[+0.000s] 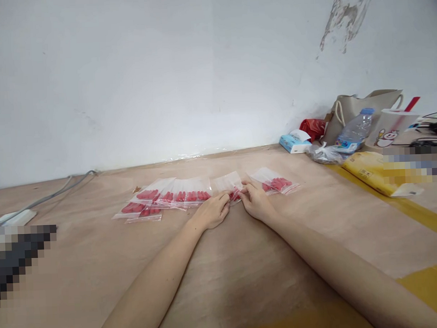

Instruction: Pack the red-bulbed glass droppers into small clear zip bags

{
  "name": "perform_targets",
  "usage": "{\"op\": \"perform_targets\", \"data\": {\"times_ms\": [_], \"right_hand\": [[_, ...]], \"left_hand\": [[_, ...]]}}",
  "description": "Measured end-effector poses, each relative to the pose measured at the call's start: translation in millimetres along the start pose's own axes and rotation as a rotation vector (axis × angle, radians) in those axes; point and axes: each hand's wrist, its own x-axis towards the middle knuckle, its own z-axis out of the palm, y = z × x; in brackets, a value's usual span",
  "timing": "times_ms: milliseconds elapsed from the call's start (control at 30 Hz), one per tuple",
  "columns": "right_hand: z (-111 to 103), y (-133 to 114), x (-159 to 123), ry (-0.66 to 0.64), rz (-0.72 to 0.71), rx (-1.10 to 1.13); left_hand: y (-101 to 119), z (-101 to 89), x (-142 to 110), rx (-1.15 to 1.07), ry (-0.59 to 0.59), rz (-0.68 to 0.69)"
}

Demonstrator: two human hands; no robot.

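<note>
Both arms reach forward over a brown wooden table. My left hand and my right hand meet at a small clear plastic bag holding red pieces, each pinching its near edge. Left of it lie several more clear bags of red pieces, overlapping in a row. One further bag of red pieces rests just right of my right hand.
At the back right stand a beige tote bag, a plastic water bottle, a blue tissue pack, a red pouch and a yellow package. A grey cable runs at the left. A white wall rises behind.
</note>
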Motion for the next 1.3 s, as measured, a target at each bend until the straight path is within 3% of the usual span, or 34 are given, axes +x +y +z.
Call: {"op": "perform_targets", "data": {"times_ms": [100,267,400,500,700,833,1033,1300], "right_hand": [[-2.9,3.3,-1.7,-0.074,-0.077,-0.060],[-5.1,5.4,0.4,-0.116,0.050,-0.008],[-4.7,3.0,2.6,-0.046,0.191,0.096],[-5.0,-3.5,1.7,0.007,0.196,-0.062],[-8.9,-21.7,-1.3,-0.037,0.272,-0.427],[-8.5,-23.1,0.2,-0.034,0.311,-0.319],[-5.3,-14.1,-1.4,0.016,0.261,-0.201],[-4.8,-16.3,-3.6,-0.004,0.287,-0.304]], "left_hand": [[-0.6,1.0,-0.3,-0.011,-0.003,0.000],[-2.4,2.4,-0.4,-0.029,0.000,-0.003],[-3.5,1.8,-0.6,-0.038,0.000,-0.001],[-4.5,2.3,-0.6,-0.043,0.000,0.000],[-6.0,4.9,-0.1,-0.050,0.005,-0.006],[-6.1,5.0,0.2,-0.054,-0.001,-0.005],[-4.9,3.5,-0.5,-0.057,-0.002,-0.021],[-4.4,2.7,0.1,-0.065,0.000,-0.022]]}}
